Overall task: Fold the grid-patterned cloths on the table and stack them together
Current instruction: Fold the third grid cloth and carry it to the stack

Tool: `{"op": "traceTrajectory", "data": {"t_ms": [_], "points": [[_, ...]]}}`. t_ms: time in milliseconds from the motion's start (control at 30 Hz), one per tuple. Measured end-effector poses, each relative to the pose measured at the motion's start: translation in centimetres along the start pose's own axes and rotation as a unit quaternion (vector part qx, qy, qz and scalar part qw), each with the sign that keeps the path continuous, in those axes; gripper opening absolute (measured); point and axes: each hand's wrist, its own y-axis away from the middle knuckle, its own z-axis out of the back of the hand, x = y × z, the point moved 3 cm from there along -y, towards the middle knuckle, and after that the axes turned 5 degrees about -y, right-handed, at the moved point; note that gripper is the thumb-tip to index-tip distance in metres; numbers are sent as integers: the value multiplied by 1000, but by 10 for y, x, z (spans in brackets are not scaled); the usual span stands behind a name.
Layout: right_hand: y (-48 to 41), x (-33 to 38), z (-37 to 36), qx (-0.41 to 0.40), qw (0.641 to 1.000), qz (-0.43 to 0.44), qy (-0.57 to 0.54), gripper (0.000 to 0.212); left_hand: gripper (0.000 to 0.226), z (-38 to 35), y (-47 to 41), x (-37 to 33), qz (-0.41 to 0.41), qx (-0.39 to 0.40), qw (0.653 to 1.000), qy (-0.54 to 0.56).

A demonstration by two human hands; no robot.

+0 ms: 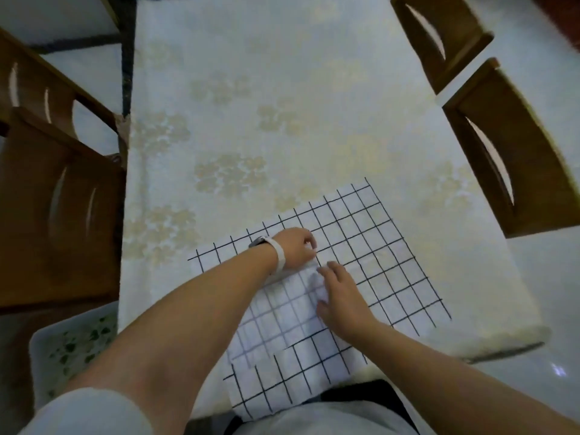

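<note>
Left hand (295,249) pinches the flap at centre of grid cloth (376,246), right hand (340,298) flat on it | step: first fold | next: likely square edges, crease

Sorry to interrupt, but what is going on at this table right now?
A person is folding a grid-patterned cloth on the table. Its near part is already turned over as a flap, paler side up. The left hand pinches the flap's far edge, and the right hand rests on it alongside.
</note>
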Motion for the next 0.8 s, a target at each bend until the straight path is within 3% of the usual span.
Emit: {"op": "traceTrajectory", "data": {"t_ms": [100,200,333,600,800], "points": [[0,4,14,-47,994,-39,-87,58,13,3,-3,-16,-18,9,999,-28],[-1,10,26,-40,983,-84,-159,37,12,11,4,-23,-44,-6,999,-28],[-10,8,27,-22,985,-111,-127,6,15,33,24,-19,-64,-52,996,-23],[-33,39,33,-1,998,-56,-39,13,27,57,68,21,-68,-128,971,-190],[-65,78,51,-10,1000,1,-6,14,28,77,94,56,-1,-207,967,-150]]}}
